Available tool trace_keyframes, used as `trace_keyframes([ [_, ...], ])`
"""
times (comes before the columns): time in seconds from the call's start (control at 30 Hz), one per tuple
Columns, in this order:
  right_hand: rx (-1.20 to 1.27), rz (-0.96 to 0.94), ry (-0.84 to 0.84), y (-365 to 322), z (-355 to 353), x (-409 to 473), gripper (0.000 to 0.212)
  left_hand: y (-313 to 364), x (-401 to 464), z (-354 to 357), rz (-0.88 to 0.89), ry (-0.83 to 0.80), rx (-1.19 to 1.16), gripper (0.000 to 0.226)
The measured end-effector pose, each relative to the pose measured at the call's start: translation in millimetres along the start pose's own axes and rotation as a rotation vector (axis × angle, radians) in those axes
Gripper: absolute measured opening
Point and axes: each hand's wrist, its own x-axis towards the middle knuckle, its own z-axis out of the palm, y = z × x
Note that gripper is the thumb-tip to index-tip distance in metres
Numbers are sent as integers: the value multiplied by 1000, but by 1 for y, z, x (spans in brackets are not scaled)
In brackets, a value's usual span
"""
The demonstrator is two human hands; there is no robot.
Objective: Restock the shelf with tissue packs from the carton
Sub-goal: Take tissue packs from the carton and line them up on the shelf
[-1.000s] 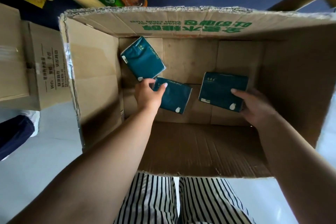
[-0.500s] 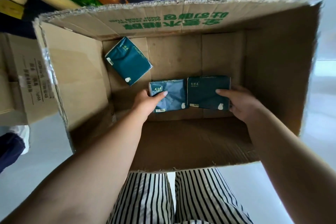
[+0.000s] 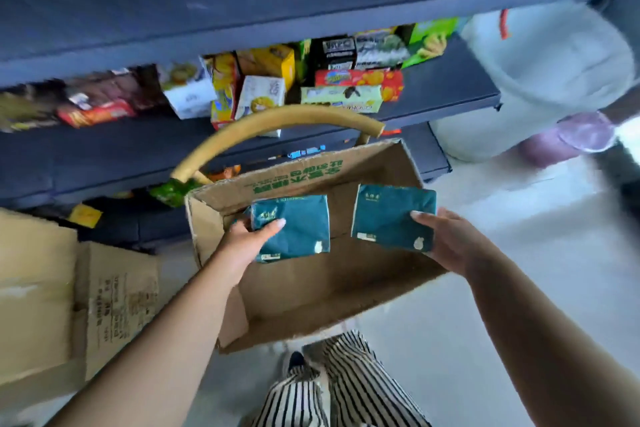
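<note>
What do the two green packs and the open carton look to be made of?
Both tissue packs, left and right: soft teal plastic film, judging by creases and slight sheen. Carton: plain brown corrugated cardboard, matte, with a rough fluted edge and green print.

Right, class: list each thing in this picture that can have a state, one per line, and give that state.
Left hand: grips a tissue pack.
Right hand: grips a tissue pack.
Left tissue pack: sealed, lifted above the carton.
Right tissue pack: sealed, lifted.
Carton: open at the top.
Shelf: partly stocked with boxes.
</note>
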Motion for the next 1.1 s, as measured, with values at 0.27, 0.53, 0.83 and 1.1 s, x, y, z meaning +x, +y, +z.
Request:
trace_keyframes([
  [0.27,-17,-411,63,-45,-15,-139,21,99,-84,23,336,-184,-49,12],
  [0.53,32,-637,228,-95,-73,-208,23,167,-149,103,576,-320,-83,12],
  [0.83,49,-796,258,-162,-189,-245,24,215,-186,231,716,-304,-44,9],
  [1.1,-35,-906,193,-245,-266,-250,19,266,-211,319,902,-223,-78,27],
])
